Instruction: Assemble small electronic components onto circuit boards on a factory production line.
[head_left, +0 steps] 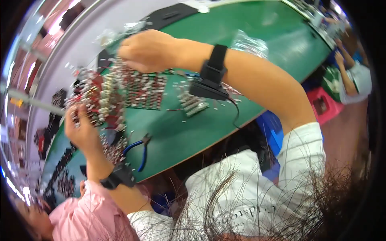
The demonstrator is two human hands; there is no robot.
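At the left of the table, my left hand [82,130] is closed on the near edge of a raised panel of small parts [94,96], dotted with white, red and brass-coloured pieces. My right hand [146,50] is curled into a fist above the far end of that cluster, and its fingertips are turned out of sight. Below it, a flat panel of red and white components [144,92] lies on the green table. Blue-handled pliers [141,150] rest, jaws apart, to the right of my left forearm. Both wrists carry black strapped devices.
A smaller group of white connectors [194,102] lies right of the panel. Clear plastic bags [250,43] and a black sheet [171,16] sit farther back on the green table [177,138]. A person in pink [90,217] is close at left; another sits far right near a pink stool [325,106].
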